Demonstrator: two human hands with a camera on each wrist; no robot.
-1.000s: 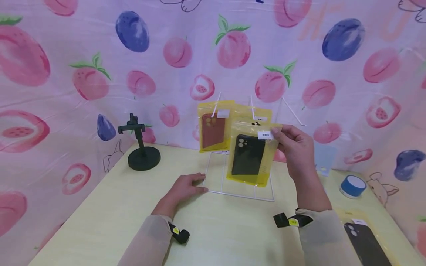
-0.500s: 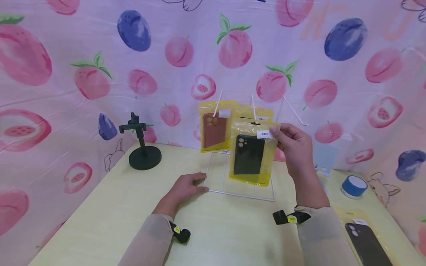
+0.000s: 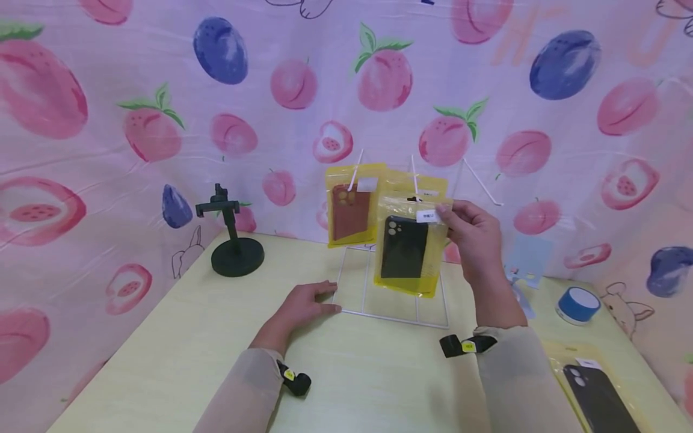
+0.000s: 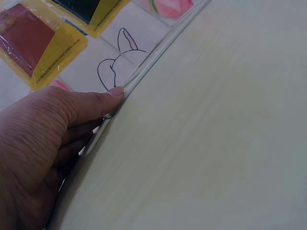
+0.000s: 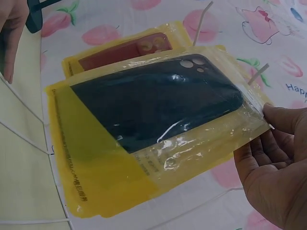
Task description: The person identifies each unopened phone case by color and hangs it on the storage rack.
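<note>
Bag [image 3: 414, 248] with dark case [image 3: 402, 248] just left of right hand [image 3: 475, 237], thumb and fingers clamped on its upper corner.
Left hand [image 3: 299, 308], thumb and forefinger apart, touches wire rack [image 3: 379, 317] to its right. Risk: single-corner grip may let bag pivot and snag middle hook [image 3: 415, 177]; rack might slide if nudged.

Front yellow bag [image 3: 407, 285], its black phone case [image 3: 404, 248], brownish-red case [image 3: 349, 214], white wire rack [image 3: 394, 319], pink-peach-patterned backdrop [image 3: 335, 36]

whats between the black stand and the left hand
Just bare tabletop between the black stand and the left hand, as the head view shows.
</note>
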